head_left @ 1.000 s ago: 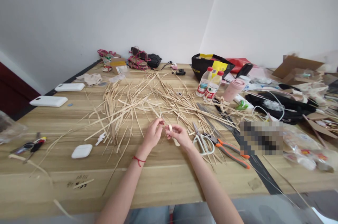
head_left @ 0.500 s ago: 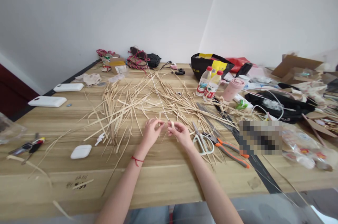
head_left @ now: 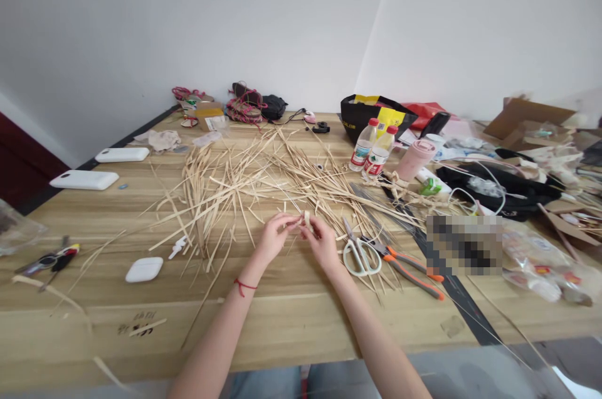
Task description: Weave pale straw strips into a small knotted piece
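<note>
My right hand [head_left: 323, 245] is closed, thumb and fingers pinching a small curled loop of pale straw strip [head_left: 307, 218]. Close against it, my left hand [head_left: 273, 239] has its fingertips pressed together at the loop's left side; what they pinch is too small to make out. From between the hands a thin pale rod or wire [head_left: 288, 194] slants up and left over a heap of loose straw strips [head_left: 221, 182]. Scissors [head_left: 361, 255] with pale handles lie just right of my right hand, beside pliers [head_left: 407, 270] with orange and black grips.
Two water bottles [head_left: 379, 154], a pink cup [head_left: 416, 159] and a black and yellow bag [head_left: 362, 111] stand at the back right. A white earbud case [head_left: 143, 270] and white power banks [head_left: 84, 180] lie on the left. Plastic packaging [head_left: 545, 261] clutters the right side.
My left fingertips have moved right, up to the loop in my right hand. The thin rod now shows shorter and fainter above the heap. Other things are where they were.
</note>
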A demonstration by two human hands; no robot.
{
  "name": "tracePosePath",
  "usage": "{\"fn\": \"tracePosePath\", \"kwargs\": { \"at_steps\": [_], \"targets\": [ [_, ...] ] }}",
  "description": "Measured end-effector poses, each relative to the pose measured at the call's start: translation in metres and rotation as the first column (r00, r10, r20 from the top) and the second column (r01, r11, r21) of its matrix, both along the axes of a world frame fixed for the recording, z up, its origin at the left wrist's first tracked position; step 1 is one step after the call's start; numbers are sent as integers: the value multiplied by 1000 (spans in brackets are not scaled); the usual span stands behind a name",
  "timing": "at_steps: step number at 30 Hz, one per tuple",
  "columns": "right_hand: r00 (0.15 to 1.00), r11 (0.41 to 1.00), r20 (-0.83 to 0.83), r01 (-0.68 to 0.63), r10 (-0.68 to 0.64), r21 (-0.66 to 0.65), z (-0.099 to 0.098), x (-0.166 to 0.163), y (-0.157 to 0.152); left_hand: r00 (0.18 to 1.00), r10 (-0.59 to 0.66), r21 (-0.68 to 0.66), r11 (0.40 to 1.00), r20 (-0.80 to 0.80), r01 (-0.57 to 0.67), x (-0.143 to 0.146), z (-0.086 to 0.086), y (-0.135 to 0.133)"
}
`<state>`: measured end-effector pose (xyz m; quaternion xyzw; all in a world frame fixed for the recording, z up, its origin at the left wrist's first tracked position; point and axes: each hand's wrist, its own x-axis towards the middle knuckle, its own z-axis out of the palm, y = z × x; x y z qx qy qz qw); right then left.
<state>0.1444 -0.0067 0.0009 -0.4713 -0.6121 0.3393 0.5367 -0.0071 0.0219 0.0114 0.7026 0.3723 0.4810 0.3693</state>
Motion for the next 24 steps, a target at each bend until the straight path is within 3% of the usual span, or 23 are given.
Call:
{"fn": "tracePosePath", "kwargs": {
  "at_steps": [5,12,24],
  "targets": [
    [1000,999,-14,-21,21,-31,-3,-1,1,988,117,-123,987,102,-104,4,-1,-1],
    [993,996,-90,-84,81,-39,-10,-5,1,968,188,-179,971,168,-157,9,2,-5],
    [975,985,-216,-85,52,-147,-12,-3,4,993,-64,-161,984,96,79,11,12,-15]
  ]
}}
